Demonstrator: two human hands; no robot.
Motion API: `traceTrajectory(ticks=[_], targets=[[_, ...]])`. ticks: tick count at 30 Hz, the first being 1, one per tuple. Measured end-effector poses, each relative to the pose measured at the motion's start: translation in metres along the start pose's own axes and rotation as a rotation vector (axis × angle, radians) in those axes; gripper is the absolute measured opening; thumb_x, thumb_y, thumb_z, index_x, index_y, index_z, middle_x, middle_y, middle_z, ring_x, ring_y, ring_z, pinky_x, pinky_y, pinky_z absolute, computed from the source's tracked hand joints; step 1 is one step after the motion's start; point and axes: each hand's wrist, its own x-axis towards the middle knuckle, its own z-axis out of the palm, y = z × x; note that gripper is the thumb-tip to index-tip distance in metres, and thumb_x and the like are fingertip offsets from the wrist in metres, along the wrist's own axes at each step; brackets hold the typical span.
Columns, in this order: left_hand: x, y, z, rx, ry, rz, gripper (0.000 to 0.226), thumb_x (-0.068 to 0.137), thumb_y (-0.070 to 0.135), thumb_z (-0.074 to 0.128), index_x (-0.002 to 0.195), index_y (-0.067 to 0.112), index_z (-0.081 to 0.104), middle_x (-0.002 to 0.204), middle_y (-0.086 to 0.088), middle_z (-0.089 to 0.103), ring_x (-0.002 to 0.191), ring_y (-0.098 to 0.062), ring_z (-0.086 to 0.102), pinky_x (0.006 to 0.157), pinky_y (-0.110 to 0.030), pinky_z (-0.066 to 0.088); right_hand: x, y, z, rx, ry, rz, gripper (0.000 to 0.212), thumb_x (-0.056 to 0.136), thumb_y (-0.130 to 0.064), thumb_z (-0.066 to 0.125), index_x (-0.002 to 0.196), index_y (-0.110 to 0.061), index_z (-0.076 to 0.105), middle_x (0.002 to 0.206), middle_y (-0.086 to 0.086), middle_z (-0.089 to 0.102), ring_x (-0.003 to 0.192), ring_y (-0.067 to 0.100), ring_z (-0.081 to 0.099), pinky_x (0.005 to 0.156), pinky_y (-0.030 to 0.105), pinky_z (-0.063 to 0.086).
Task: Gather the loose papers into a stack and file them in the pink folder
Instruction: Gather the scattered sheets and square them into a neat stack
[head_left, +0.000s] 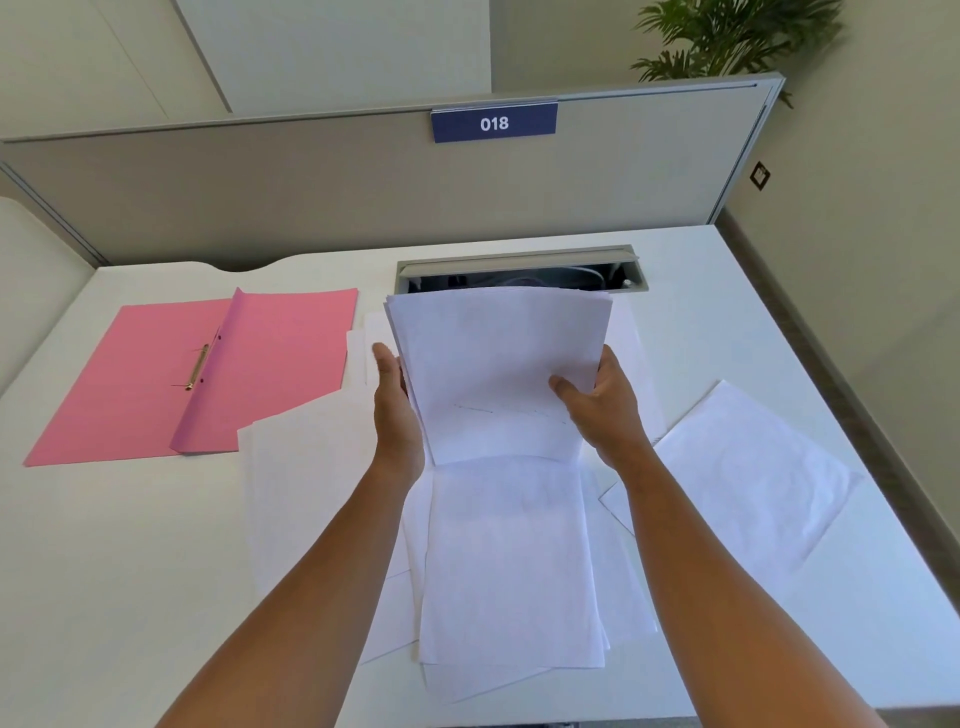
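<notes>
I hold a stack of white papers (493, 364) upright above the desk, its lower edge standing on other sheets. My left hand (395, 410) presses flat against the stack's left edge. My right hand (597, 400) grips the right edge, thumb on the front. Several loose white sheets (509, 561) lie on the desk below the stack, with more at the left (306, 467) and one at the right (743, 462). The pink folder (208, 374) lies open flat at the left, its metal fastener (197, 366) showing along the spine.
The white desk (104, 571) has an open cable tray (519, 270) behind the stack. A grey partition (311, 197) with a blue "018" sign (493, 123) closes the far side. The desk's right edge drops to the floor.
</notes>
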Motion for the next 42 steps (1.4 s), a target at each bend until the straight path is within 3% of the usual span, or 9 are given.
traceTrajectory(ticks=[11,14,20,25,28,31,37,40,42], targets=[[0.000,-0.013,-0.001,0.001,0.192,-0.223,0.060,0.091,0.079,0.023,0.096,0.039,0.067,0.075,0.020,0.076,0.062,0.001,0.072,0.045,-0.013,0.051,-0.010,0.012,0.000,0.044,-0.027,0.057,0.040,0.085,-0.015,0.065,0.114,-0.032,0.045,0.102,-0.014,0.059,0.091,0.000,0.057,0.069,0.015,0.044],[0.004,-0.013,-0.001,-0.004,0.187,-0.186,0.060,0.090,0.079,0.025,0.093,0.039,0.069,0.076,0.018,0.076,0.063,0.000,0.072,0.045,-0.015,0.051,-0.009,0.011,-0.002,0.051,-0.032,0.057,0.041,0.085,-0.014,0.065,0.116,-0.031,0.045,0.105,-0.010,0.059,0.093,0.002,0.057,0.070,0.016,0.045],[0.008,-0.022,0.002,-0.036,0.117,-0.199,0.074,0.092,0.076,0.029,0.134,0.023,0.060,0.109,0.010,0.073,0.085,-0.006,0.073,0.055,-0.018,0.055,-0.012,0.008,0.006,0.022,-0.066,0.057,0.043,0.080,-0.002,0.056,0.111,-0.031,0.046,0.096,-0.018,0.058,0.087,0.001,0.057,0.059,0.009,0.043],[0.010,-0.027,0.002,-0.049,0.224,-0.213,0.063,0.093,0.074,0.031,0.114,0.027,0.068,0.104,0.009,0.074,0.079,-0.008,0.069,0.047,-0.017,0.052,-0.012,0.009,0.006,0.018,-0.064,0.057,0.047,0.074,0.005,0.049,0.105,-0.031,0.048,0.092,-0.015,0.059,0.082,0.004,0.057,0.054,0.005,0.046],[0.012,-0.028,0.003,-0.086,0.226,-0.197,0.067,0.093,0.074,0.033,0.125,0.025,0.065,0.123,0.001,0.070,0.103,-0.017,0.069,0.076,-0.031,0.059,-0.012,0.010,0.005,0.027,-0.054,0.052,0.049,0.073,0.006,0.046,0.106,-0.030,0.049,0.092,-0.009,0.060,0.081,0.006,0.057,0.055,0.007,0.048],[0.012,-0.030,0.005,-0.107,0.208,-0.187,0.074,0.092,0.074,0.037,0.144,0.023,0.051,0.143,-0.003,0.058,0.130,-0.027,0.055,0.113,-0.048,0.040,-0.014,0.010,0.006,0.044,-0.054,0.054,0.050,0.073,0.005,0.046,0.109,-0.029,0.051,0.094,-0.007,0.061,0.082,0.006,0.058,0.054,0.008,0.048],[0.010,-0.027,0.008,-0.138,0.182,-0.155,0.077,0.092,0.076,0.028,0.149,0.027,0.045,0.152,-0.001,0.049,0.140,-0.024,0.045,0.119,-0.048,0.031,-0.015,0.009,0.010,0.096,-0.070,0.065,0.042,0.075,-0.004,0.048,0.111,-0.026,0.055,0.092,-0.007,0.063,0.080,0.006,0.058,0.058,0.012,0.045],[0.005,-0.024,0.005,-0.154,0.145,-0.063,0.075,0.093,0.076,0.022,0.119,0.021,0.065,0.113,0.005,0.072,0.103,-0.012,0.069,0.087,-0.026,0.056,-0.012,0.012,0.010,0.101,-0.053,0.069,0.037,0.087,-0.007,0.052,0.118,-0.026,0.054,0.102,-0.007,0.063,0.091,0.004,0.058,0.066,0.016,0.044],[-0.001,-0.023,0.005,-0.125,0.148,0.016,0.068,0.095,0.073,0.021,0.087,0.019,0.061,0.076,0.011,0.068,0.067,-0.005,0.066,0.055,-0.014,0.049,-0.012,0.014,0.010,0.098,-0.045,0.072,0.035,0.089,-0.012,0.054,0.122,-0.025,0.053,0.106,-0.007,0.063,0.093,0.003,0.057,0.067,0.016,0.044]])
